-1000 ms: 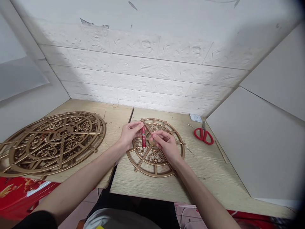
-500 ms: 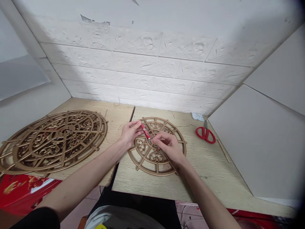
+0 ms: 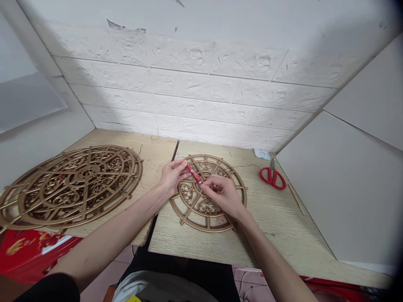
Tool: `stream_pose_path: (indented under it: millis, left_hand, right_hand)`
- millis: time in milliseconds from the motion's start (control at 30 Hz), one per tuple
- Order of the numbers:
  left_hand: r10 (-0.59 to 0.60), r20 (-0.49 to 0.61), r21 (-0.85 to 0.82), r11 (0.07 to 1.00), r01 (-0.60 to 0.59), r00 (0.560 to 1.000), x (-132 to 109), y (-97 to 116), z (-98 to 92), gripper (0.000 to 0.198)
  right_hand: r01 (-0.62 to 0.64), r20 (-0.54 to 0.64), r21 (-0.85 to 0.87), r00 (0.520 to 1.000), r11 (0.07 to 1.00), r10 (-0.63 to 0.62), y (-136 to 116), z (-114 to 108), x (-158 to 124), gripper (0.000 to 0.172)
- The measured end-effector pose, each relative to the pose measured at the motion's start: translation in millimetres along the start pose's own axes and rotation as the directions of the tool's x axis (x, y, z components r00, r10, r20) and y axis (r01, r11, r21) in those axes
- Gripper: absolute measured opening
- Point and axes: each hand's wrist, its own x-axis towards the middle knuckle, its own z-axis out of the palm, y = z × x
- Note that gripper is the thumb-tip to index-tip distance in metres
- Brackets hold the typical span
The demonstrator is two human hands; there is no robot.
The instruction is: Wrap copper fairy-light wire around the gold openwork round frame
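A slim red tube (image 3: 195, 174) with silvery bands lies slantwise between my hands, held above an openwork gold-coloured round frame (image 3: 208, 228). My left hand (image 3: 173, 176) pinches its upper end between thumb and fingers. At the lower silvery end, the closed thumb and fingertips of my right hand (image 3: 220, 191) meet the tube; whether they also hold something small there is hidden. The round frame, with scrollwork and crossing bars, rests flat on the wooden table under both hands.
More gold round frames (image 3: 85, 209) lie stacked on the left, with loose thin threads. Red-handled scissors (image 3: 272, 178), a thin stick (image 3: 296, 199) and a pale blue-white packet (image 3: 261, 154) lie on the right. White walls enclose the wooden table (image 3: 201, 247).
My right fingertips and the tube's lower end have come together, where a small gap showed before. My left hand keeps its grip and has barely moved.
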Motion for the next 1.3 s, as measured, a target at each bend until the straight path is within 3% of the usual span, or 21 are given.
stream_pose_path:
  millis: [300, 467, 567, 667, 867, 1000, 1300]
  left_hand:
    - [0.002, -0.004, -0.002, 1.000, -0.002, 1.000, 0, 0, 1.0, 0.010]
    - [0.014, -0.001, 0.001, 1.000, -0.014, 1.000, 0, 0, 0.5, 0.011]
    - [0.021, -0.007, -0.007, 1.000, -0.021, 1.000, 0, 0, 0.5, 0.012]
    - [0.023, -0.025, -0.018, 1.000, -0.023, 0.999, -1, -1, 0.6, 0.013]
    - [0.039, -0.032, -0.009, 0.999, -0.039, 0.999, -1, -5, -0.3, 0.016]
    - [0.047, -0.036, -0.031, 0.998, -0.048, 0.998, -1, -5, -0.1, 0.017]
    - [0.056, -0.028, -0.027, 0.998, -0.056, 0.998, -2, -4, 0.0, 0.017]
  right_hand:
    - [0.049, -0.033, -0.094, 0.998, 0.994, -0.052, 3, 1, -2, 0.021]
    - [0.016, -0.072, -0.161, 0.997, 0.987, -0.028, 6, 3, -3, 0.019]
    - [-0.032, -0.097, -0.137, 0.995, 0.990, 0.018, 9, 4, -3, 0.016]
    - [-0.058, -0.107, -0.061, 0.993, 0.996, 0.051, 11, 3, -4, 0.025]
    - [0.028, -0.027, -0.040, 0.999, 0.999, -0.029, 11, 0, -4, 0.022]
    - [0.104, -0.036, -0.149, 0.993, 0.983, -0.111, 13, -2, -4, 0.022]
    - [0.128, -0.079, -0.168, 0.987, 0.977, -0.143, 15, -1, -4, 0.022]
